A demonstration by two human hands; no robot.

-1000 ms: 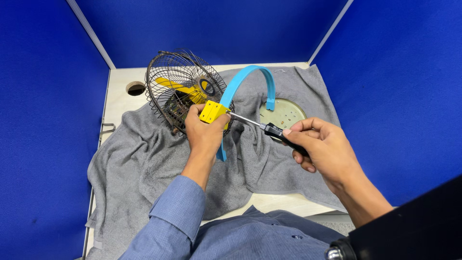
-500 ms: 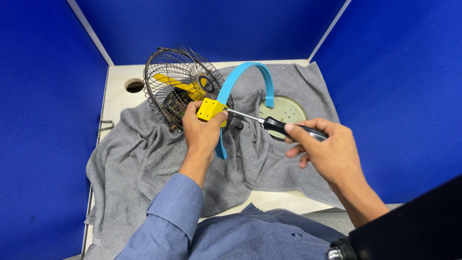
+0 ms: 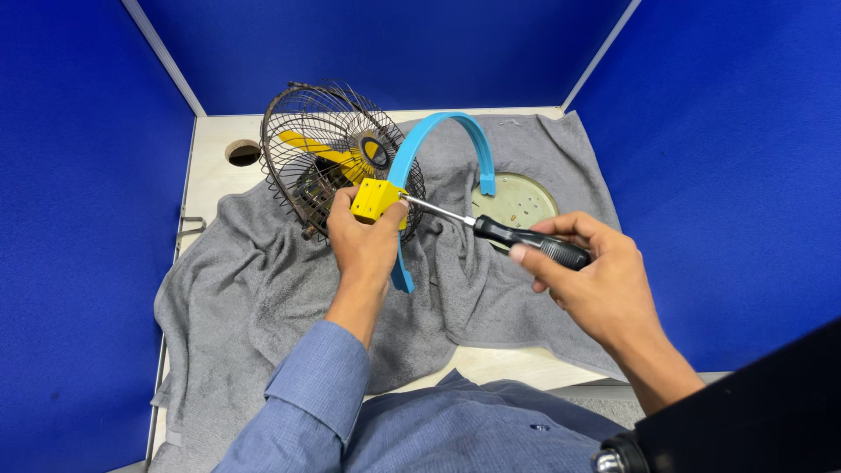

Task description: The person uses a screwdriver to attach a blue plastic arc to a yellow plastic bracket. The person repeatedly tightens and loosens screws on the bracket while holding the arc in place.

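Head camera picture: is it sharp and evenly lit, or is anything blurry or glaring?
Head view: even light, soft shadows on the grey towel; fan cage and screwdriver crisp, shaft slightly shiny; only the dark object at lower right is blurred.

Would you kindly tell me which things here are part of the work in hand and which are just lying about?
In use:
left hand gripping yellow block on blue arc bracket
right hand holding screwdriver, tip at the block
wire-cage fan

Lying about:
grey towel underneath
round pale disc

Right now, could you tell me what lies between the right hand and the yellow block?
In the head view, the screwdriver's metal shaft spans it, over the grey towel, from the right hand to the yellow block.
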